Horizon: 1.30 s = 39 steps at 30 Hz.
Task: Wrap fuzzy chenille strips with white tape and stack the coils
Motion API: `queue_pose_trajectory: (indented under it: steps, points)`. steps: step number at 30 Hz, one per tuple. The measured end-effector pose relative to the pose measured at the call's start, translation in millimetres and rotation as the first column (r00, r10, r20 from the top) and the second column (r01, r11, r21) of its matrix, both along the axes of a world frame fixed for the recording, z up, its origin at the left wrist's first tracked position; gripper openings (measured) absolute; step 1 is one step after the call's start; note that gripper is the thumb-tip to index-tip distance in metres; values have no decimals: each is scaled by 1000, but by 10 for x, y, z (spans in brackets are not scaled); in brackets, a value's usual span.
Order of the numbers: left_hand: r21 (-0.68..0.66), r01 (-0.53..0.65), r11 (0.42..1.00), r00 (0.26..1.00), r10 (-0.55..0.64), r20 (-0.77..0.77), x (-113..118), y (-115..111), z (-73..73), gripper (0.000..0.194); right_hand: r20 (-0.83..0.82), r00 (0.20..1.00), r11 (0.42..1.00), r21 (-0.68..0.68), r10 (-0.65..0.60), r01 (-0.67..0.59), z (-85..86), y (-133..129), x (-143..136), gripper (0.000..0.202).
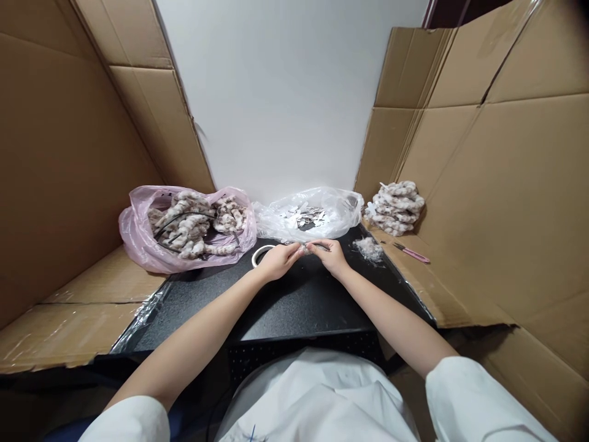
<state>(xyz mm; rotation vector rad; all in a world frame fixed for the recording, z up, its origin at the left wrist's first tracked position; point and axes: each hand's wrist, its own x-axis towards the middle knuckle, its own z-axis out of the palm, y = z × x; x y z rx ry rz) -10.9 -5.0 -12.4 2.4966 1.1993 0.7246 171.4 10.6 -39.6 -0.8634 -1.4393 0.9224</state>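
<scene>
My left hand (277, 261) and my right hand (332, 256) meet over the middle of the black tabletop (285, 307). Their thumbs and fingers are closed on a short piece of fluffy strip (304, 248), mostly hidden by the fingers. Just left of my left hand lies a white ring (254, 258), like a roll of tape, partly covered by that hand. Beyond the fingers rests a clear plastic bag (340, 215) with silvery-white scraps (306, 216) in it. Right of my right hand is a tuft of loose fluff (369, 250).
A pink plastic bag (138, 245) on the left holds fluffy strips (188, 224) and dark cords. At the right stands a bundle of fluffy strips (396, 209), with pink-handled snips (416, 253) before it. Cardboard walls (497, 202) flank the table; a pale wall closes the back.
</scene>
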Motion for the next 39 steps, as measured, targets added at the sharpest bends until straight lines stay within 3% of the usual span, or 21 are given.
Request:
queue_pose_trajectory:
  steps: [9,20,26,32,39]
  points:
    - [12,-86,996,993,85,79,66,-9,-33,30,-46,998,999,19,31,-30,6,-68,-35,30]
    - [-16,17,1000,999,-16,48,67,-40,-33,33,-1,992,991,45,125,-125,57,-127,-40,27]
    - [-29,36,999,999,-37,-19,36,-16,-44,29,108,983,988,30,147,-151,75,-96,4,25]
    - [50,-40,998,993,45,-113,23,-6,-2,29,328,944,986,166,-36,-20,116,-110,55,20]
    - [62,-39,997,973,52,-225,5,-22,19,31,445,895,971,198,34,-136,97,-94,95,26]
